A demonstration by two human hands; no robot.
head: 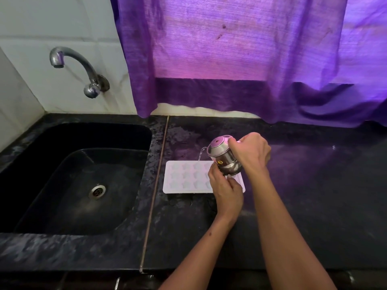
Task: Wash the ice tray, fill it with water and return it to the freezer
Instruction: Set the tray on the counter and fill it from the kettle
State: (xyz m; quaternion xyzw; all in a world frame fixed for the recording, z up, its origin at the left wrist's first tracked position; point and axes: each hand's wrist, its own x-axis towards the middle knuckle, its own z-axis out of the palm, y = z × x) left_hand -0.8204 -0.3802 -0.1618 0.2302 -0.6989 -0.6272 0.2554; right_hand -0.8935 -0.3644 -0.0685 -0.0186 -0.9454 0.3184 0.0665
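Head view, kitchen counter. I see a white plastic ice tray [184, 177] with star-shaped cells lying flat on the dark mottled stone counter [303, 195], just right of the brass-coloured seam strip [155, 191] that separates it from the black sink [79, 181].

Above the tray's right end, a small lidded stainless-steel pot [224, 158] with a short spout is tilted to the left. A thin stream of water [200, 154] runs from the spout down toward the tray's far row. The right hand [251, 152] grips the pot from the right side, fingers curled round what is probably its handle, though I cannot see the handle itself. The left hand [225, 189] holds the pot's lower body from beneath, fingers curled against the metal; it covers the tray's right part. A yellow round sticker [220, 162] is visible on the pot's side.

Background: a chrome wall tap [79, 68] on white tiles [62, 21] stands over the sink, whose steel drain [97, 191] is exposed. A purple curtain [240, 55] hangs behind the counter.
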